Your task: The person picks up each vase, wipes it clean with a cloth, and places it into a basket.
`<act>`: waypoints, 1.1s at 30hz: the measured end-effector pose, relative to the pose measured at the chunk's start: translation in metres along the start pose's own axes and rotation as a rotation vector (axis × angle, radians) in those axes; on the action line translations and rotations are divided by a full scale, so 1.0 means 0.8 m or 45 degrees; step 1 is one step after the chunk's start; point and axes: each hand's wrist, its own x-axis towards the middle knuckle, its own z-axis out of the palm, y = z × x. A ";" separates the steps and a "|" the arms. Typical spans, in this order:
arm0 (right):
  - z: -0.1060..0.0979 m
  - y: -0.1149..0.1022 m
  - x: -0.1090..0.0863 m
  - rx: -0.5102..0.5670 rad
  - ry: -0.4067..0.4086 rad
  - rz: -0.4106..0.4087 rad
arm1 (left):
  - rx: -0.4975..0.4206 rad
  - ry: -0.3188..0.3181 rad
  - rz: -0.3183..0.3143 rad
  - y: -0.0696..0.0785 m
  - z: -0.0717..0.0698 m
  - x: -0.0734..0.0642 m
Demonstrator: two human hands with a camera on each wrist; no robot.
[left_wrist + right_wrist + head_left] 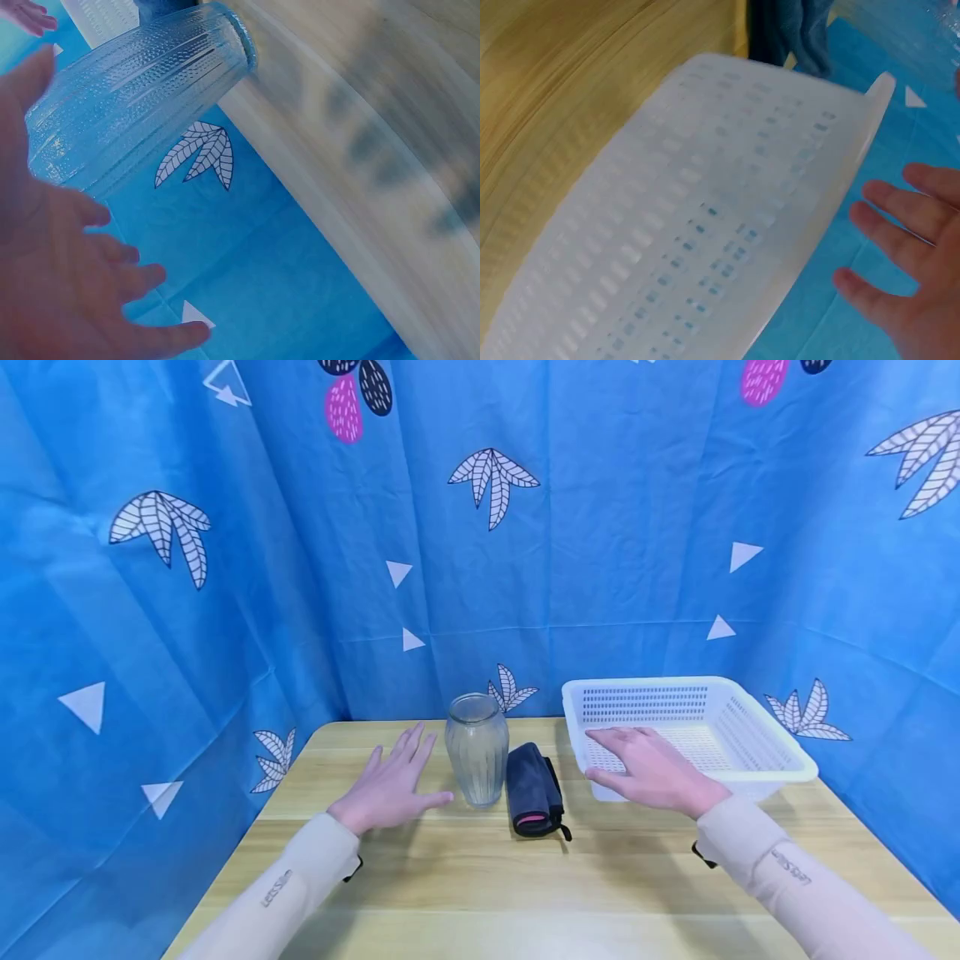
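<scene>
A clear ribbed glass vase [477, 752] stands upright near the back of the table. My left hand [395, 783] is just left of it, fingers spread and holding nothing; in the left wrist view the vase [142, 97] appears close beside the thumb. Right of the vase lies a dark rolled cloth item [534, 789] with a black strap and a bit of pink at its end. My right hand [651, 768] hovers by the near left side of a white plastic basket [780, 768], fingers extended. In the right wrist view the fingers are apart from the basket's rim [817, 247].
The light wooden table [480, 885] carries these things. A blue patterned curtain [622, 527] hangs behind it and along both sides. The basket occupies the back right of the table.
</scene>
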 end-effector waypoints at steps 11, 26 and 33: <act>0.007 -0.050 0.012 -0.041 0.264 -0.269 | -0.174 0.188 -0.053 0.019 -0.015 0.029; 0.073 -0.108 0.029 -0.048 0.092 -0.212 | -0.465 0.325 -0.191 0.050 -0.010 0.063; 0.094 -0.108 0.040 -0.076 0.079 -0.072 | -0.502 0.351 -0.210 0.063 -0.006 0.079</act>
